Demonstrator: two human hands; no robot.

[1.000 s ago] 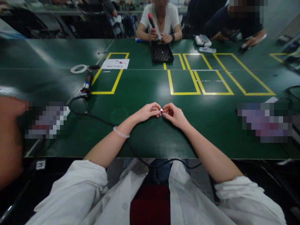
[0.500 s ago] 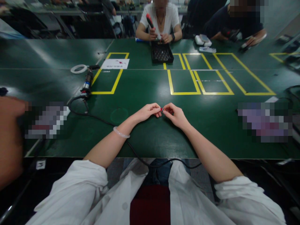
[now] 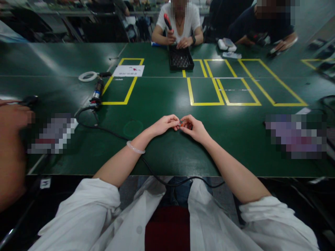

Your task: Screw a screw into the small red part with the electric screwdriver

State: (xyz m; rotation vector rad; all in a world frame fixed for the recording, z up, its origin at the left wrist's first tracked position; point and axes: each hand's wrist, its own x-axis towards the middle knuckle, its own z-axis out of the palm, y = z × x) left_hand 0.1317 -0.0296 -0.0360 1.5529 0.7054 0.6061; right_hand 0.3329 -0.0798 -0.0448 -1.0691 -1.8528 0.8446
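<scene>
My left hand [image 3: 166, 124] and my right hand [image 3: 195, 128] rest on the green table [image 3: 167, 146], fingertips meeting at the middle. Between them they pinch a tiny red-orange part [image 3: 181, 123], mostly hidden by the fingers. Both hands are closed in a pinch. A clear bangle [image 3: 135, 148] circles my left wrist. A black cable [image 3: 110, 131] runs under my left forearm and off the table's near edge.
An electric screwdriver [image 3: 97, 91] lies at the left by a white ring of tape [image 3: 87, 76] and a paper sheet [image 3: 128, 71]. Yellow tape boxes [image 3: 206, 91] mark the table. A person opposite holds a red-handled tool over a black tray [image 3: 180, 61]. Another person's arm [image 3: 12, 146] is at far left.
My fingertips have closed in tighter on the small part, hiding the white end seen earlier. The arm at far left has shifted. The person opposite moved the red tool slightly.
</scene>
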